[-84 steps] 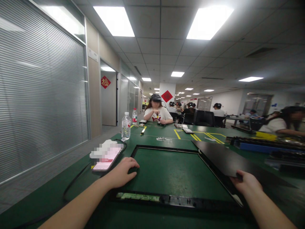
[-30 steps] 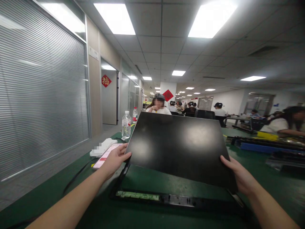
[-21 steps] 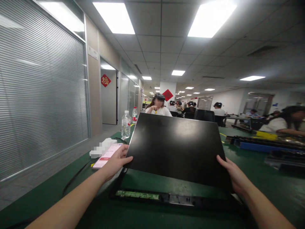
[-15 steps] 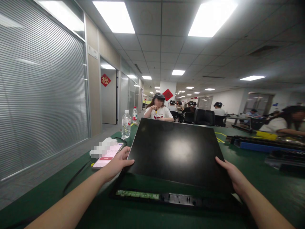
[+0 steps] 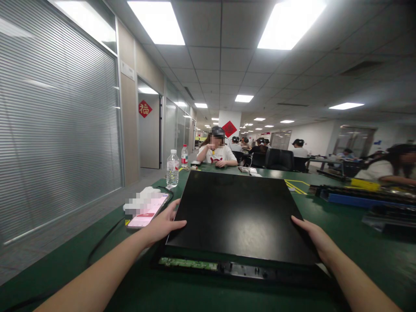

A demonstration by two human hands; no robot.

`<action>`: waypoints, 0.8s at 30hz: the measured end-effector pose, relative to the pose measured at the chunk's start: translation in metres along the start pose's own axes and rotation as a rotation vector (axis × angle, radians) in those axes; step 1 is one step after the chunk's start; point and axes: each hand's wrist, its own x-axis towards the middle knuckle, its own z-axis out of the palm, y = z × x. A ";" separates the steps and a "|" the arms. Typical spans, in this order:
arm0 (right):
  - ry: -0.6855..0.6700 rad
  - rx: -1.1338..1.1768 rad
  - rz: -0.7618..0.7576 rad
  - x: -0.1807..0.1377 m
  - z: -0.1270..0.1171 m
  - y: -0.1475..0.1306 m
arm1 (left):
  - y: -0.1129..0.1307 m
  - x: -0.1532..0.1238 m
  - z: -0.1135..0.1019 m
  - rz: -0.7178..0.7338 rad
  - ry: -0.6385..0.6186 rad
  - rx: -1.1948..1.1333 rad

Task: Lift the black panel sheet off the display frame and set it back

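A large black panel (image 5: 237, 212) lies tilted low over a black frame (image 5: 247, 272) on the green table. My left hand (image 5: 164, 225) grips the panel's left edge, thumb on top. My right hand (image 5: 313, 240) holds its right edge near the front corner, fingers along the side. A green circuit strip (image 5: 188, 263) shows on the frame's front bar, just below the panel's near edge.
A phone with a pink screen (image 5: 146, 211) lies left of the panel, with a black cable (image 5: 100, 242) beside it. Two water bottles (image 5: 172, 169) stand further back. Trays of dark parts (image 5: 357, 197) sit at right. Other people sit at the far end.
The panel was lifted from the right with both hands, held steeply tilted above the frame, then lowered. Its far edge has dropped and it now lies nearly flat over the frame.
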 end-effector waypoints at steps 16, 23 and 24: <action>0.011 -0.047 0.004 -0.004 -0.001 -0.003 | 0.004 -0.001 0.002 -0.043 -0.018 0.007; 0.022 -0.085 0.027 -0.001 -0.004 -0.002 | 0.010 -0.005 0.005 -0.065 0.023 0.064; 0.013 -0.082 0.048 -0.002 -0.003 -0.002 | 0.011 -0.005 0.005 -0.065 0.024 0.066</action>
